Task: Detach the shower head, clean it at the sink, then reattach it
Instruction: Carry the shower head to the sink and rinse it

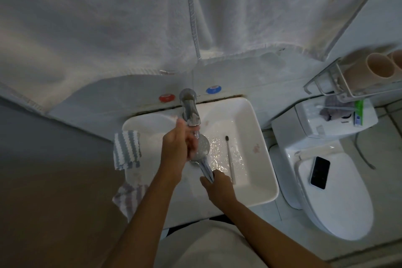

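- Shower head (201, 147) sits over the white sink (258, 130), its round face directly under the chrome tap (189, 109), with water running onto it.
- Left hand (177, 144) is beside the round face, fingers curved against its left edge; whether it grips or only rubs, I cannot tell.
- Right hand (217, 187) is curled around the lower end of the shower head's handle, near the front of the sink.
- A toothbrush (230, 159) lies in the wet basin, just right of the shower head, bristles pointing toward the wall.
- A striped cloth (127, 150) hangs over the sink's left rim; a second striped cloth (128, 199) lies lower down on the same side.
- Red (166, 97) and blue (213, 89) round markers sit on the wall either side of the tap.
- A large pale towel (108, 28) hangs above the sink.
- To the right stands a white toilet (339, 213) with a dark phone (319, 172) on its closed lid.
- A wire shelf (326, 85) at upper right holds beige cups (369, 68).
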Tool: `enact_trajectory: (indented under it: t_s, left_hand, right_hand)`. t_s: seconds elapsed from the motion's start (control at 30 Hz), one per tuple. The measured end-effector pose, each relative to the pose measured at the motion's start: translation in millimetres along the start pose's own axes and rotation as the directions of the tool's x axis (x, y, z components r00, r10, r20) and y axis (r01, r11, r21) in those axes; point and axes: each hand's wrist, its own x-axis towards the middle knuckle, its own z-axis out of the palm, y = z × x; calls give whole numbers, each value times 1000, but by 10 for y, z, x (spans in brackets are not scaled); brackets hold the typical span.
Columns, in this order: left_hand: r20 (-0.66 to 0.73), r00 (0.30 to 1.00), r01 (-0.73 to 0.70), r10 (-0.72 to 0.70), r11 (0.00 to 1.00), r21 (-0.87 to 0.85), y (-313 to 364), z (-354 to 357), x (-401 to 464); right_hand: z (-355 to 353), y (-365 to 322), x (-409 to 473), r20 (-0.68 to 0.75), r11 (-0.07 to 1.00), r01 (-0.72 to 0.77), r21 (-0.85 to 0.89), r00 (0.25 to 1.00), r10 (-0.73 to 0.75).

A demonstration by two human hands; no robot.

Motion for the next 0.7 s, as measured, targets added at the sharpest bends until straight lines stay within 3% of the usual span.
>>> enact_trajectory:
  t_s: [0.13, 0.27, 0.53, 0.7]
  left_hand:
    - [-118, 991, 50, -59, 996, -78, -178, -107, -12]
    - [12, 996, 92, -92, 996, -14, -19, -1, 79]
    - [193, 980, 80, -57, 990, -115, 150, 75, 198]
    - [6, 978, 209, -210, 972, -102, -350, -29, 129]
  right_hand:
    - [3, -30, -12, 11, 1000, 8, 0, 1000, -8]
    - [-31, -49, -25, 15, 1000, 6, -21, 1000, -5]
    - [-84, -80, -6, -18, 1000, 0, -27, 1000, 0]
    - [-95, -88, 6, -9, 999, -20, -42, 1000, 20]
